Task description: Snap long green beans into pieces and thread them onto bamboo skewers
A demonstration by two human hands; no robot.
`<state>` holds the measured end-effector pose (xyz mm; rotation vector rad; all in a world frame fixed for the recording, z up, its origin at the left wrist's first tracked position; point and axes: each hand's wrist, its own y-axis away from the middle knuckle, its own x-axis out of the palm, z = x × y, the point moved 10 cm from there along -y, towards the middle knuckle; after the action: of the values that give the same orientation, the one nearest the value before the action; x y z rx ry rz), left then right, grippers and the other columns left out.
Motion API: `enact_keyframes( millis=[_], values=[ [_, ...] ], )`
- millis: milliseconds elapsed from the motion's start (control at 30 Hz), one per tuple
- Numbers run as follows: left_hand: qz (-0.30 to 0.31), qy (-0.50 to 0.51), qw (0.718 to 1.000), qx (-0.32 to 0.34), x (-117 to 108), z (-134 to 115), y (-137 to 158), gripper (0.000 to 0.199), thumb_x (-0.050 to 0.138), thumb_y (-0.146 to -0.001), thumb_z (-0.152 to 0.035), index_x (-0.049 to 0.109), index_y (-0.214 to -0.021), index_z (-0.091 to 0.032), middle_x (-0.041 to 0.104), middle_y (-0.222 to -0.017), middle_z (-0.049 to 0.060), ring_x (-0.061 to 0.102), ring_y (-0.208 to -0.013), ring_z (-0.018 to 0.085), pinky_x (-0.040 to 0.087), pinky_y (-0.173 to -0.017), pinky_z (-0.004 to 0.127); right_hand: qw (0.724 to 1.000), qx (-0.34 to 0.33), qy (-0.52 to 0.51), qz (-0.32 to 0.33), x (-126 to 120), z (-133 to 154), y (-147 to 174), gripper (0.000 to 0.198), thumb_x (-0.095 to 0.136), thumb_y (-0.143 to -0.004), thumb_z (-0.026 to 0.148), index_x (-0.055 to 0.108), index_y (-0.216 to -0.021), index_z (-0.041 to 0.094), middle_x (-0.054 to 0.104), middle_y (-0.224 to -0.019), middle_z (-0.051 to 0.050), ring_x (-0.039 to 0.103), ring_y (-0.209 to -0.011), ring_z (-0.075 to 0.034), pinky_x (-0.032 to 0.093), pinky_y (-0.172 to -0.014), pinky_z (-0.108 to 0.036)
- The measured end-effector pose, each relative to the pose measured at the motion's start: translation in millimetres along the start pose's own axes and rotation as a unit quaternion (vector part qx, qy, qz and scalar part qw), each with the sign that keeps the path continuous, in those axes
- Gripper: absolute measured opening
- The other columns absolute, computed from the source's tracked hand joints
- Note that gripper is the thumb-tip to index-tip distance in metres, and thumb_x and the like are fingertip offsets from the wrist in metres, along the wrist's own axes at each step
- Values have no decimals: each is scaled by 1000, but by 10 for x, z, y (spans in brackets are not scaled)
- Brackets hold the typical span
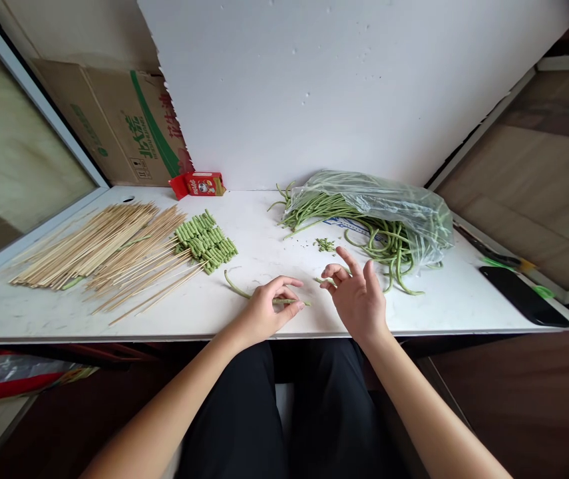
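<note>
Near the table's front edge, my left hand (270,307) pinches a green long bean (237,286). One end of the bean curves out to the left; the other pokes past my fingertips. To its right my right hand (357,296) is raised palm up, fingers spread and partly curled. A bit of green bean shows by its fingertips; whether they touch it I cannot tell. Skewered cut bean pieces (207,243) lie in rows to the left. Beyond my right hand, a clear plastic bag (398,199) spills many long beans (324,206).
A pile of bamboo skewers (89,246) covers the table's left part. A red packet (198,184) stands at the back by a cardboard box (114,126). Small bean trimmings (325,245) lie mid-table. A black phone (524,296) and a box cutter (494,249) lie at right.
</note>
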<state>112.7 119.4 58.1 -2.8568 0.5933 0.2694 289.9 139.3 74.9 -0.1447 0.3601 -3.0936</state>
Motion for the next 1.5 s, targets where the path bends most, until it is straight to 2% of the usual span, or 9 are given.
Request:
enact_keyframes(
  millis=[233, 533, 667, 733, 867, 1067, 1200, 1333, 1500],
  values=[
    [7, -14, 1000, 5, 22, 47, -4, 33, 74, -95, -34, 68, -125, -21, 78, -98, 5, 76, -102, 20, 59, -102, 37, 985, -124, 112, -48, -103, 240, 46, 57, 83, -87, 42, 53, -134, 30, 62, -91, -1, 63, -88, -22, 55, -81, -39],
    [8, -40, 999, 13, 40, 50, -1, 31, 73, -95, -36, 70, -122, -21, 78, -99, 5, 76, -103, 21, 62, -99, 35, 877, -293, 361, -118, -60, 546, 255, 37, 64, -97, 20, 59, -133, 27, 46, -84, -1, 54, -80, -24, 54, -85, -48],
    [8, -44, 999, 6, 39, 64, 2, 32, 73, -95, -37, 70, -122, -21, 77, -98, 5, 76, -103, 21, 62, -99, 34, 886, -291, 342, -118, -77, 521, 250, 49, 58, -99, 17, 51, -147, 27, 55, -90, -3, 61, -85, -24, 56, -94, -51],
    [9, -46, 999, 5, 36, 65, 2, 32, 73, -95, -37, 69, -123, -21, 77, -98, 5, 76, -102, 20, 62, -100, 35, 893, -285, 336, -94, -38, 504, 233, 67, 54, -101, 15, 31, -162, 28, 65, -112, -10, 66, -110, -28, 51, -108, -57],
    [8, -49, 999, 8, 31, 56, 3, 33, 73, -95, -36, 69, -124, -21, 77, -97, 4, 76, -101, 20, 62, -100, 35, 898, -280, 336, -57, 18, 464, 202, 81, 48, -103, 16, 6, -170, 32, 43, -164, -16, 41, -155, -34, 36, -123, -66],
    [7, -50, 999, 11, 35, 60, 7, 32, 73, -94, -34, 69, -124, -21, 77, -98, 5, 76, -103, 21, 64, -97, 35, 890, -331, 297, -102, -54, 497, 256, 88, 78, -91, 22, 31, -164, 35, 58, -141, -15, 65, -121, -32, 52, -110, -62],
    [5, -52, 999, 10, 32, 66, 5, 32, 74, -94, -35, 70, -124, -22, 77, -98, 5, 76, -101, 21, 64, -96, 35, 932, -287, 199, -100, -70, 500, 232, 84, 84, -87, 26, 39, -158, 38, 59, -134, -11, 65, -112, -28, 53, -110, -56],
    [4, -44, 999, 4, 29, 75, 3, 32, 75, -94, -36, 70, -122, -21, 77, -98, 5, 77, -100, 20, 63, -97, 34, 991, -112, -28, -70, -94, 312, 103, 51, 66, -99, 46, 51, -147, 37, 59, -107, -4, 64, -88, -20, 59, -100, -48],
    [4, -44, 999, 11, 37, 68, 4, 31, 75, -94, -35, 71, -121, -21, 78, -97, 5, 76, -99, 20, 64, -95, 33, 979, 0, -204, -26, 6, 228, 69, 37, 49, -103, 52, 67, -128, 32, 59, -94, -4, 60, -78, -20, 61, -87, -44]
  ],
)
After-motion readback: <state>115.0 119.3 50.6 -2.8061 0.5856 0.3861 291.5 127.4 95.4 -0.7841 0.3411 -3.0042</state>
